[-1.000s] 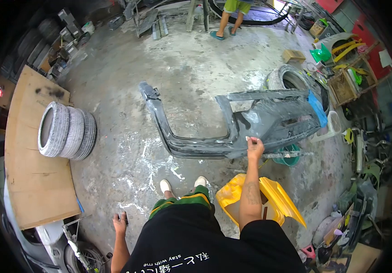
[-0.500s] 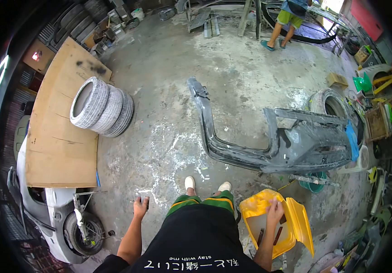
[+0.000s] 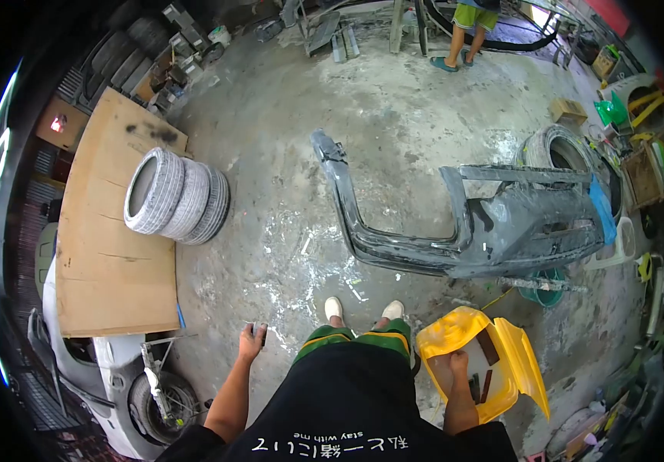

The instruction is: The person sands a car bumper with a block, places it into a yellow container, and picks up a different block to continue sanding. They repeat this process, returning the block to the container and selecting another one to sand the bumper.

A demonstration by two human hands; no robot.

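Basically stands on the stained concrete floor (image 3: 393,100) facing a grey bumper (image 3: 501,231) laid at middle right, open side up, probably for easy reach all round. Reaches the right hand (image 3: 455,368) down into a yellow shell (image 3: 516,346) sitting on the floor near right, just beside the right shoe (image 3: 392,309) and on the near side of the bumper, with two dark strips (image 3: 488,346) lying loose inside. Seems to use the shell as a makeshift tray, kept close to the feet to save walking. Shows fingers bent down against the shell's inner face, just beside one strip; cannot tell whether gripping anything or only resting. Hangs the left hand (image 3: 252,340) at the near left side, well apart from the shell, curled shut around a small dark item (image 3: 262,333) too small to identify; likely carried low there to leave the other hand free. Elsewhere: three tyres (image 3: 178,196) upright on their treads, leaning together at the right edge of a brown board (image 3: 108,262) on the left, out of the walkway; white car (image 3: 85,362) near left, partly hidden by the board; teal bucket (image 3: 543,291) tucked by the bumper's near right end; another tyre (image 3: 559,146) just beyond the bumper; another person's legs (image 3: 455,38) far off, well apart from all this.
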